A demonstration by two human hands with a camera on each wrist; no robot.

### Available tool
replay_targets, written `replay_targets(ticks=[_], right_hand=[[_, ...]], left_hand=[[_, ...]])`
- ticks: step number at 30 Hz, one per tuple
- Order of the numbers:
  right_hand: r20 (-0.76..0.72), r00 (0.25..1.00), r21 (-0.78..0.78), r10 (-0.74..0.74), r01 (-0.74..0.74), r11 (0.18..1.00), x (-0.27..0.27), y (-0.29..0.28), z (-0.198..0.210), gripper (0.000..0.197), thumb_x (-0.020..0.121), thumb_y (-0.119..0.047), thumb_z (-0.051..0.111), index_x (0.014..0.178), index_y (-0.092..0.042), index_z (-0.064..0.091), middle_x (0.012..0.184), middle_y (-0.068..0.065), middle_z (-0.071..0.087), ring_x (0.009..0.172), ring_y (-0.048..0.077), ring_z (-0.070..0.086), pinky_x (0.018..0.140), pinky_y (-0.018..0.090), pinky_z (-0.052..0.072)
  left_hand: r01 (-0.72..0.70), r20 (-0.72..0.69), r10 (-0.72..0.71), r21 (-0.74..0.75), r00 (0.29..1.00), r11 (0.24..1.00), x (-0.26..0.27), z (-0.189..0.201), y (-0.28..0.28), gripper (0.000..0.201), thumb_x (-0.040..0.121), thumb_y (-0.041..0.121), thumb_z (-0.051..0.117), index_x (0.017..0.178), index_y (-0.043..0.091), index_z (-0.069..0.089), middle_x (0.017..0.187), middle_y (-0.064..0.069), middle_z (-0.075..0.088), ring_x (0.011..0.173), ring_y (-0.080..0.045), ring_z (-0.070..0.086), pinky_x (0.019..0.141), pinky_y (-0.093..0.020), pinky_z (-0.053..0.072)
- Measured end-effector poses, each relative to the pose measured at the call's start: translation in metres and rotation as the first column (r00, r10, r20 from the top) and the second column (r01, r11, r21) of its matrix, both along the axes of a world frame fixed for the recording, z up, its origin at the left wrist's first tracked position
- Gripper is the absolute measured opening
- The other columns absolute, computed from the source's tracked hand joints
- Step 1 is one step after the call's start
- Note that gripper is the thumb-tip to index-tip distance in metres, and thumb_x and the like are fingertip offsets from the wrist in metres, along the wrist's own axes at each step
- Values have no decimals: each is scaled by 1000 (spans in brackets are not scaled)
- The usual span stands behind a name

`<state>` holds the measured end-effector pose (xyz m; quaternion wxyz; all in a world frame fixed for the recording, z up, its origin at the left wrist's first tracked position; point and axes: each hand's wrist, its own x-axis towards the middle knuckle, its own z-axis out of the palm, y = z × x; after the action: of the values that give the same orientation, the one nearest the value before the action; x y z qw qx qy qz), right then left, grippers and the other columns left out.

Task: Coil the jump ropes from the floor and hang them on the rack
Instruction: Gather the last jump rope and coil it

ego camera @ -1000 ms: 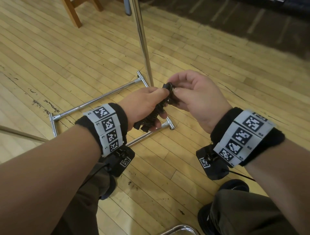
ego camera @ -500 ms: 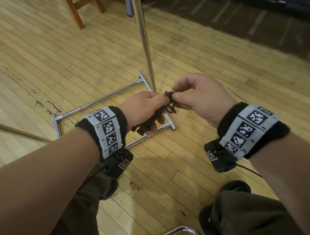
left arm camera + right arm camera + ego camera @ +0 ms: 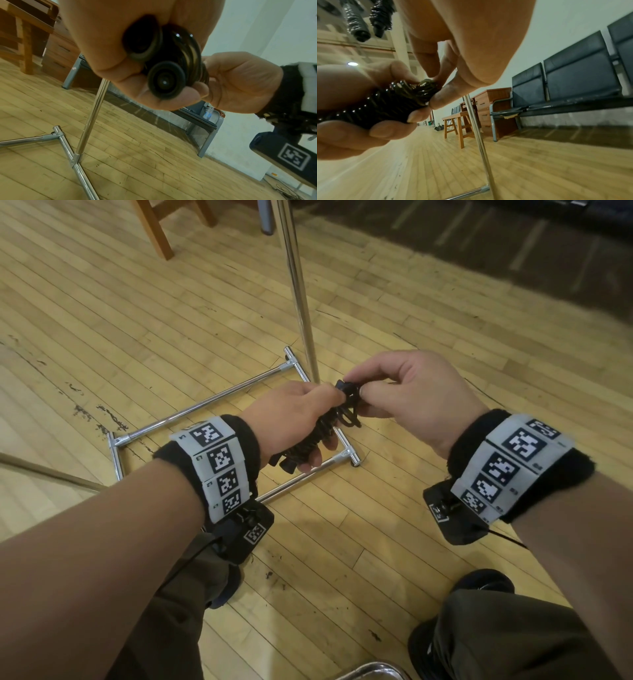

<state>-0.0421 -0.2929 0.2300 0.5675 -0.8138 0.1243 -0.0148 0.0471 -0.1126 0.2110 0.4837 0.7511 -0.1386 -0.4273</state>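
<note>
At the centre of the head view the left hand [image 3: 291, 419] grips the coiled jump rope [image 3: 322, 433] bundle, handles together, while the right hand [image 3: 411, 398] pinches its top loops. It looks light, springy and slick, so it is best held around the wrapped middle.

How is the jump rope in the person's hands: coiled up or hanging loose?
Coiled: the jump rope is wound tightly around its handles, gripped by the left hand while the right hand pinches its top.

Worn wooden floor [image 3: 102, 313] under chrome rack base [image 3: 205, 409], chair leg [image 3: 154, 231].
</note>
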Motion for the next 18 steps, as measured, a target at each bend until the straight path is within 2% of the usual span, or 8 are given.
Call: replay_targets(ticks=[2,4,9,12,15,18], right_hand=[[-13,998,-225,62,-63,972,-1,-1,2,19,93,-16,69,106,-24,79,97,-11,77,94,6,72,87,30,60],[-36,993,-325,114,-120,938,-1,-1,3,13,91,-25,74,103,-28,77,94,-13,75,91,4,70,88,33,59],[-63,979,-422,194,-203,884,0,-1,4,6,90,-29,76,96,-29,74,89,-11,73,86,5,68,82,37,59],[-65,975,-450,212,-218,866,-1,0,2,2,92,-30,73,93,-28,73,85,-11,72,82,6,66,77,35,57],[-49,973,-538,224,-215,815,-2,1,-1,7,96,-31,66,93,-28,71,80,-10,68,77,7,61,69,32,54],[-22,969,-586,245,-211,782,-3,2,0,10,99,-30,62,95,-25,69,80,-9,66,77,8,60,68,32,52]], left_hand=[[33,32,-35,48,999,998,3,0,1,33,103,40,54,106,10,66,80,-14,78,52,-26,66,42,-26,50],[74,60,-78,80,995,994,4,-1,2,34,100,42,55,104,10,68,81,-14,79,52,-26,68,41,-25,49],[139,37,-143,109,989,984,7,-1,5,34,97,42,57,98,10,69,76,-13,78,48,-26,66,39,-25,48],[186,-18,-185,124,983,975,9,0,6,39,91,46,58,103,10,66,78,-14,77,49,-26,65,42,-27,50],[227,-76,-219,122,973,966,9,1,6,49,87,53,61,104,7,66,80,-16,75,50,-28,64,44,-29,51],[248,-107,-236,116,966,962,10,2,5,47,90,53,66,100,8,68,80,-14,73,51,-26,64,46,-29,52]])
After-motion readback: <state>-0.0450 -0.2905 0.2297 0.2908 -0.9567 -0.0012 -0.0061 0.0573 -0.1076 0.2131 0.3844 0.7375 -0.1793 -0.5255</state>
